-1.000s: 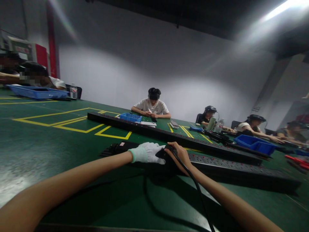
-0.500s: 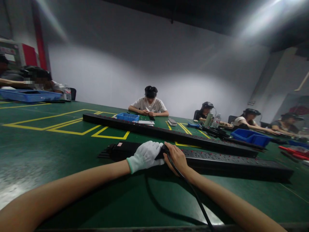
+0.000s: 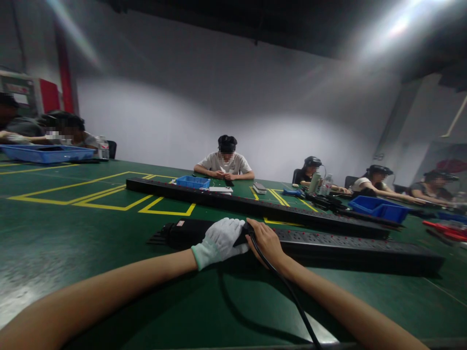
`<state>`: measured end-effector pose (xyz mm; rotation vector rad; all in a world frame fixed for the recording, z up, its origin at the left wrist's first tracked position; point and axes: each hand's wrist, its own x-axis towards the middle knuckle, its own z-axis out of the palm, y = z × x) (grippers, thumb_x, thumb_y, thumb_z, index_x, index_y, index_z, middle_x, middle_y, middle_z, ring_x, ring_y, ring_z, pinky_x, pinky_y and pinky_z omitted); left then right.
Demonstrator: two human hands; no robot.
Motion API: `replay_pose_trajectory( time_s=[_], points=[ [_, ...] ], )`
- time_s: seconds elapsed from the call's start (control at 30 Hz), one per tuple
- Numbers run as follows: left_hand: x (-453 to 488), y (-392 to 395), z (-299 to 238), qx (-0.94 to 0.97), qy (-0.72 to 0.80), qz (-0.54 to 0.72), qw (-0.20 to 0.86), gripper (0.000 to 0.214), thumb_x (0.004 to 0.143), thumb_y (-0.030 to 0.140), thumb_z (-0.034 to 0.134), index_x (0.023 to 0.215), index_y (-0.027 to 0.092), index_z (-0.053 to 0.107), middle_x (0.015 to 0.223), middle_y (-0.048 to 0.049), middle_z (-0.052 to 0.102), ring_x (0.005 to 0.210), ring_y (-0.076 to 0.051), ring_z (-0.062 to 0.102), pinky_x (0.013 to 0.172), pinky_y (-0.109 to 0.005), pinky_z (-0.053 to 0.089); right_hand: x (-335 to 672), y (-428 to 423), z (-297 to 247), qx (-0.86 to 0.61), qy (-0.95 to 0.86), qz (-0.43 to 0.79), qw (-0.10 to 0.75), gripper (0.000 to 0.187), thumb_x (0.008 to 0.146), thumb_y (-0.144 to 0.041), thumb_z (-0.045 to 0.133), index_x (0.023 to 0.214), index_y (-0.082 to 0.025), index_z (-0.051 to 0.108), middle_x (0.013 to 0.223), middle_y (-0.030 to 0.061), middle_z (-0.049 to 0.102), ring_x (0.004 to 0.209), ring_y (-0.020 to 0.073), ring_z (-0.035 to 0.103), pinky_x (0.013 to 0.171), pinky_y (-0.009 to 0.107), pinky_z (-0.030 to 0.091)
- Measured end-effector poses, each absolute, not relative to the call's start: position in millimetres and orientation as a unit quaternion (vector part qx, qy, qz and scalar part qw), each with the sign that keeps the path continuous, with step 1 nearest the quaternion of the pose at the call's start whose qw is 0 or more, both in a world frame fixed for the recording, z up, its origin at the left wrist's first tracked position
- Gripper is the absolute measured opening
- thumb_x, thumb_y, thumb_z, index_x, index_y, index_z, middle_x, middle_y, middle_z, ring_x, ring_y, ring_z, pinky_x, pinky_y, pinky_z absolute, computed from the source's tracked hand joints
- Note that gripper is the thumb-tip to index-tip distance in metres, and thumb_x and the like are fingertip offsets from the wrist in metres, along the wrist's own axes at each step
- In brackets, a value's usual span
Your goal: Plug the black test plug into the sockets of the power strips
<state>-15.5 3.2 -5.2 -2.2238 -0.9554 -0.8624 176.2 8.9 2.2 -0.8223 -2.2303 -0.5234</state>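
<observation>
A long black power strip [image 3: 350, 248] with a row of sockets lies across the green table [image 3: 73, 228] in front of me. My left hand [image 3: 221, 239], in a white glove, curls over the strip's top near its left end. Right beside it, my bare right hand [image 3: 267, 241] is closed on a black plug [image 3: 243, 234] pressed against the strip. The plug's black cable [image 3: 288, 287] runs back along my right forearm toward me.
A second, longer black power strip [image 3: 255, 206] lies farther back. Blue bins [image 3: 193, 182] [image 3: 381, 210] [image 3: 45, 153], bottles and tools stand near several other people seated along the far edge. Yellow tape lines [image 3: 109, 197] mark the table.
Both hands stay on the near strip and plug with almost no movement. The view has shifted slightly, so the strip and hands sit a little lower in the picture.
</observation>
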Motion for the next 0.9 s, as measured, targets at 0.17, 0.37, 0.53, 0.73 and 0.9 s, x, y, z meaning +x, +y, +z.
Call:
replay_pose_trajectory(
  time_s=[0.17,0.37,0.53,0.73,0.9],
  points=[
    [-14.7,2.2,-3.3,-0.831,-0.353,-0.325,0.282,0.048,0.086,0.053,0.039,0.109,0.014,0.053,0.094,-0.0122,0.062,0.093,-0.026,0.058,0.078,-0.04,0.047,176.3,3.8,5.8,-0.326,-0.864,-0.19,0.334,0.047,0.083,-0.023,0.05,0.128,-0.014,0.038,0.115,0.0127,0.059,0.101,0.0257,0.056,0.087,0.041,0.048],
    [-14.7,3.4,-3.0,-0.831,-0.346,-0.335,0.278,0.045,0.087,0.051,0.037,0.106,0.015,0.054,0.094,-0.012,0.062,0.092,-0.025,0.058,0.078,-0.039,0.047,178.0,1.3,8.1,-0.319,-0.877,-0.164,0.321,0.057,0.075,-0.018,0.051,0.129,-0.013,0.036,0.12,0.0128,0.055,0.105,0.0255,0.053,0.091,0.04,0.045],
    [-15.2,3.4,-4.4,-0.833,-0.351,-0.325,0.278,0.047,0.086,0.051,0.037,0.11,0.014,0.053,0.096,-0.0125,0.062,0.094,-0.026,0.058,0.08,-0.04,0.047,179.2,0.2,9.7,-0.307,-0.884,-0.152,0.318,0.061,0.072,-0.02,0.051,0.13,-0.012,0.035,0.12,0.0138,0.054,0.106,0.0266,0.052,0.093,0.043,0.043],
    [-15.7,5.0,-8.8,-0.828,-0.355,-0.337,0.275,0.047,0.086,0.049,0.04,0.116,0.014,0.051,0.1,-0.0127,0.062,0.097,-0.026,0.058,0.083,-0.041,0.047,179.9,0.5,10.5,-0.307,-0.889,-0.153,0.304,0.06,0.073,-0.02,0.05,0.13,-0.012,0.035,0.12,0.0144,0.053,0.105,0.0266,0.052,0.093,0.043,0.043],
    [-16.2,7.8,-11.4,-0.829,-0.358,-0.331,0.276,0.049,0.085,0.049,0.041,0.117,0.014,0.05,0.104,-0.013,0.062,0.098,-0.027,0.057,0.086,-0.042,0.046,179.3,1.4,8.8,-0.318,-0.884,-0.158,0.304,0.061,0.073,-0.019,0.051,0.131,-0.011,0.034,0.12,0.0142,0.054,0.106,0.0264,0.052,0.093,0.042,0.043]
  ],
)
